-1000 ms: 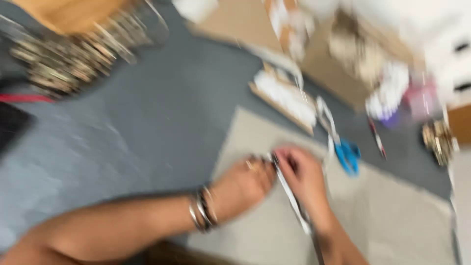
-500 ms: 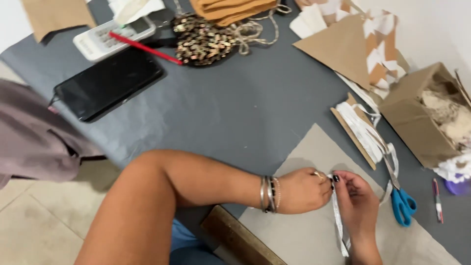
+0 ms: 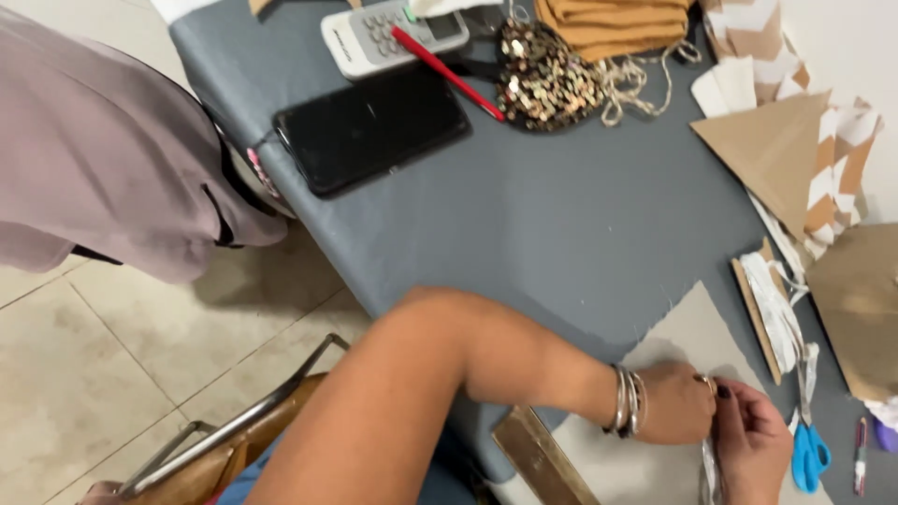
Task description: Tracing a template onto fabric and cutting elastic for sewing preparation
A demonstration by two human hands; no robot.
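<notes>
At the near right corner of the grey counter (image 3: 580, 224), the left hand (image 3: 675, 404) and the right hand (image 3: 753, 440) meet over a sheet of grey-brown card (image 3: 697, 332), both pinched shut on a thin silvery strip (image 3: 709, 465) that runs down out of view between them. The left wrist wears metal bangles (image 3: 625, 402). To do this well, I judge the strip wants to stay taut and flat against the card, with the fingertips pressing close together so it cannot twist or wrinkle, and the card itself should not slide. Blue-handled scissors (image 3: 808, 456) lie just beside the right hand. No open container shows plainly; at the far right edge a brown paper shape (image 3: 856, 309) is too cropped to tell whether it holds anything. Farther off lie a black phone (image 3: 369, 126), a white remote (image 3: 388, 36) and a red pencil (image 3: 447, 60).
</notes>
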